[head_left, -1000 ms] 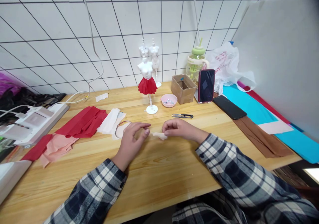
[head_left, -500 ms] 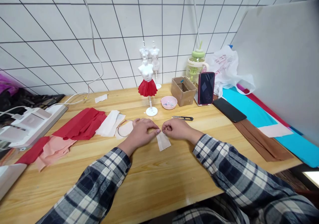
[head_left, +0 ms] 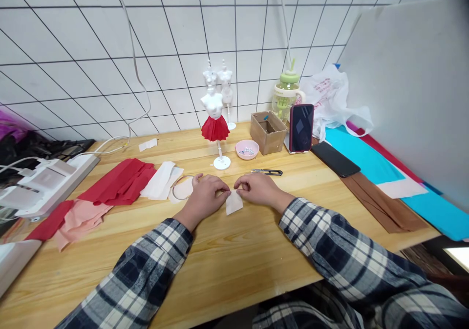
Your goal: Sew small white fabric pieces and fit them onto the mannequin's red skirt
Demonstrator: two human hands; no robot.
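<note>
White fabric scrap [head_left: 234,205] between both hands [head_left: 207,193] [head_left: 259,189]

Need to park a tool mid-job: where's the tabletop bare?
Bare table lies between left sleeve and right sleeve, on the near side of the white scrap; another patch behind the white cloth, left of the skirted mannequin. Crowded at back right: box, standing phone, bottle, plastic bag.
</note>
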